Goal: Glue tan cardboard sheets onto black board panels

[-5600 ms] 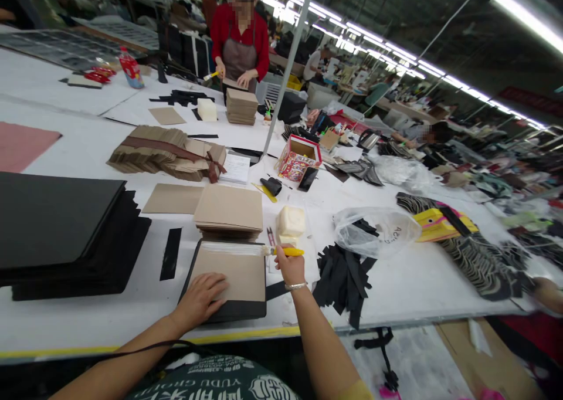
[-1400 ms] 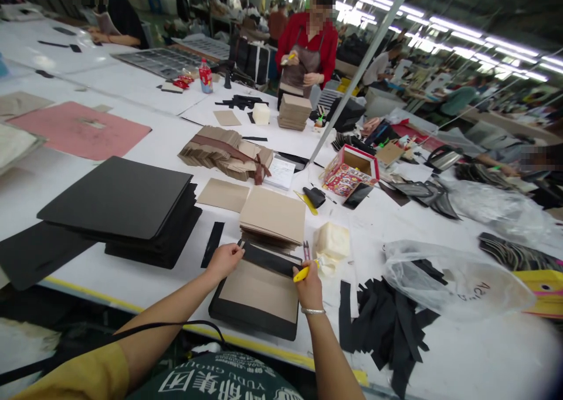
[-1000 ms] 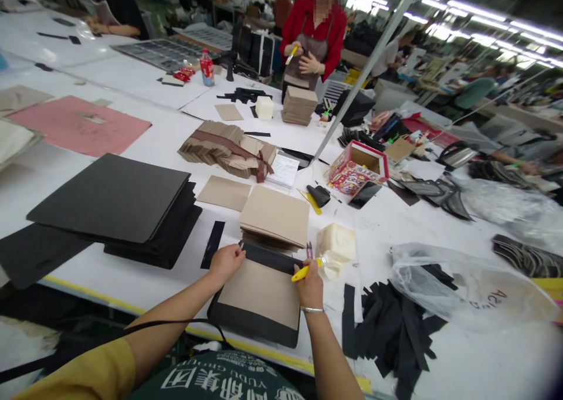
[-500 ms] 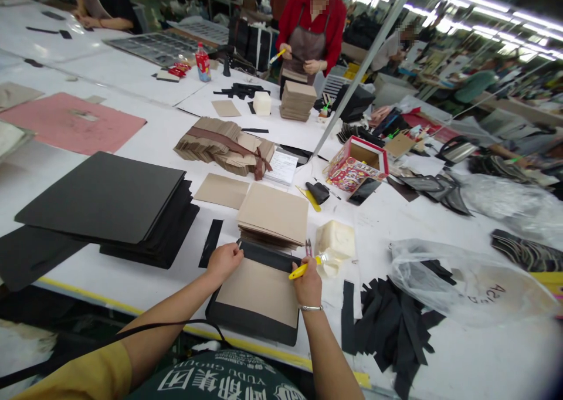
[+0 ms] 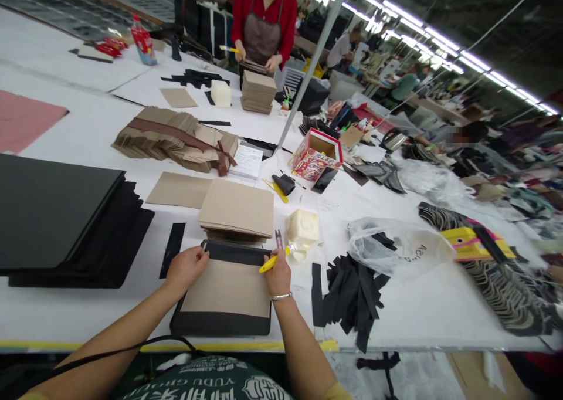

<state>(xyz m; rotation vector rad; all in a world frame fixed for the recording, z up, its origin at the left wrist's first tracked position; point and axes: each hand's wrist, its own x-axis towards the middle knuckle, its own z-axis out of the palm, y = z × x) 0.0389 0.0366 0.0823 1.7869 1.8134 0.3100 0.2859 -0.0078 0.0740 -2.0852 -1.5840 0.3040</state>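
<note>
In front of me lies a black sheet (image 5: 220, 325) with a beige board (image 5: 226, 291) on it, so black shows along the near and far edges. My left hand (image 5: 188, 269) is closed in a pinch on the sheet's far left corner. My right hand (image 5: 278, 275) is closed around a yellow-handled brush (image 5: 268, 264), with its fingers also at the far right corner. Small thread snips (image 5: 278, 239) stick up just beyond that hand. Touching the far edge is a stack of beige boards (image 5: 237, 209); a cream-coloured block-like thing (image 5: 302, 227) stands to its right.
A tall stack of black sheets (image 5: 57, 212) stands at left. Cut black strips (image 5: 354, 297) lie at right by a clear plastic bag (image 5: 396, 247). Farther back are a tied board bundle (image 5: 171, 136), a red box (image 5: 316, 153), a metal pole (image 5: 312, 65) and a co-worker in red (image 5: 264, 19).
My view has swung to the right, so the table's things sit farther left in the picture. Both hands stay at the far corners of the black sheet, with the brush still in my right.
</note>
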